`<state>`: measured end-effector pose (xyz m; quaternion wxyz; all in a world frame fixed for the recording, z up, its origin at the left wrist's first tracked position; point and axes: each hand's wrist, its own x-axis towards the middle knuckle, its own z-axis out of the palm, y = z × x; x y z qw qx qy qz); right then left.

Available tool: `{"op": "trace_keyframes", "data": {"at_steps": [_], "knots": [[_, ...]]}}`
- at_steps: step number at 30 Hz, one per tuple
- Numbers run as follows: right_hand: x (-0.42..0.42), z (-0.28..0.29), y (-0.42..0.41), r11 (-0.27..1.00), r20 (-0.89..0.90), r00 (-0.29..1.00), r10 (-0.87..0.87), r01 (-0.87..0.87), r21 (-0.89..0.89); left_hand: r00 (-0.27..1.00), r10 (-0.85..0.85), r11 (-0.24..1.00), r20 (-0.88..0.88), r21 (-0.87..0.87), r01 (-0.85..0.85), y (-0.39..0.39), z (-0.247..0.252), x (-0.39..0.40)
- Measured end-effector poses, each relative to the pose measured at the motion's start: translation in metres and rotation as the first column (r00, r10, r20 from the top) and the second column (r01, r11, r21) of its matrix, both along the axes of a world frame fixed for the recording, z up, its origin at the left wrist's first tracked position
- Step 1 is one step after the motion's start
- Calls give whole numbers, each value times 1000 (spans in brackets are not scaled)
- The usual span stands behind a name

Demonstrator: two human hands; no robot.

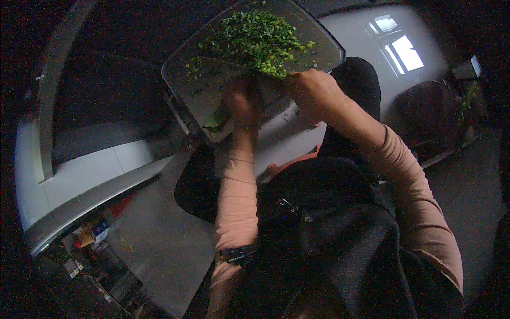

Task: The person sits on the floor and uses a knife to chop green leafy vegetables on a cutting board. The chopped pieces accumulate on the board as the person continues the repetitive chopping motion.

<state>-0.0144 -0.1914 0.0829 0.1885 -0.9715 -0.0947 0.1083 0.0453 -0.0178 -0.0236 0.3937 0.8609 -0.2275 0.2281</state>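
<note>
A mound of finely chopped green leaves and stems [259,40] lies on a cutting board [318,52] with rounded corners and a dark rim. My left hand [244,99], blurred, is over the board's near part, fingers curled around leafy greens [218,119] whose ends stick out to its left. To its right, my right hand [314,89] is closed in a fist at the mound's near edge. It grips what looks like a knife [223,67], its broad grey blade running left between the mound and my left hand. The handle is hidden in my fist.
A glossy white surface [354,32] with window reflections lies at the upper right. A dark rounded seat or basket [426,115] is at the right. Low at the left, a pale ledge [99,163] runs above the grey floor [163,243], with several small boxes [93,233] beneath.
</note>
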Motion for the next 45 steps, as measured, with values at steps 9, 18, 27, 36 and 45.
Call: {"op": "trace_keyframes", "data": {"at_steps": [9, 18, 27, 36, 45], "knots": [[-14, -8, -12, 989, 118, 989, -90, 76, 124, 982, 125, 983, 140, 120, -142, -1, -6, 3], [-21, -2, -16, 994, 54, 996, -75, 71, 82, 994, 104, 995, -24, -4, -105, -2, -7, 0], [-13, 2, -9, 998, 56, 996, 65, -64, -16, 980, 111, 993, 165, 10, -114, -3, -9, 2], [18, -1, 23, 1000, -38, 999, -14, 15, 12, 997, 57, 998, 48, 7, -58, -7, 18, -4], [7, -33, -4, 998, 121, 993, -11, 5, 57, 999, 34, 999, -6, -22, -34, -2, -3, 0]]}}
